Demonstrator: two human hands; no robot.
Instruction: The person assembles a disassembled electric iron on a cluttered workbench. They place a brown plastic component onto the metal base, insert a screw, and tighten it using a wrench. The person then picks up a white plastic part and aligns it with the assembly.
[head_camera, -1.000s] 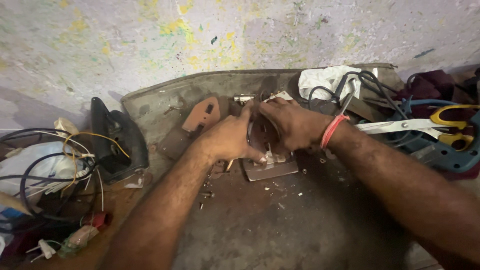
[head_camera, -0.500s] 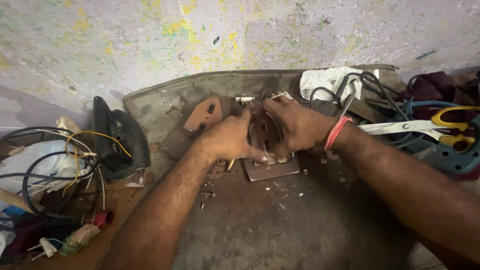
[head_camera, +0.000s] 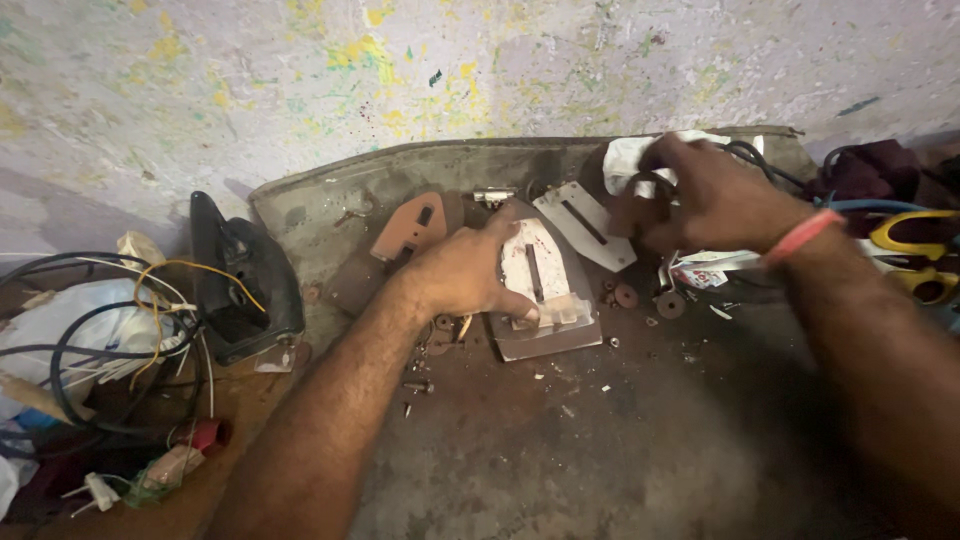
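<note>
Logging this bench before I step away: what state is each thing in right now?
Left hand: flat on the iron soleplate, pressing it down.
Iron soleplate: stripped, lying flat on the work mat.
Right hand: raised, closed on a dark part; what it is cannot be told.
Metal plate: loose, lying beside the soleplate.
Black iron housing: detached, lying off to the left.
Yellow scissors: lying at the right edge.

The pointed metal iron soleplate (head_camera: 545, 290) is rust-brown with a whitish centre; the flat metal plate (head_camera: 585, 225) is grey; the wall (head_camera: 300, 80) is pale lilac, flecked yellow and green; the wristband (head_camera: 800, 236) is coral pink; the scissors (head_camera: 915, 250) have yellow handles (black cables (head_camera: 70, 330) nearby).
</note>
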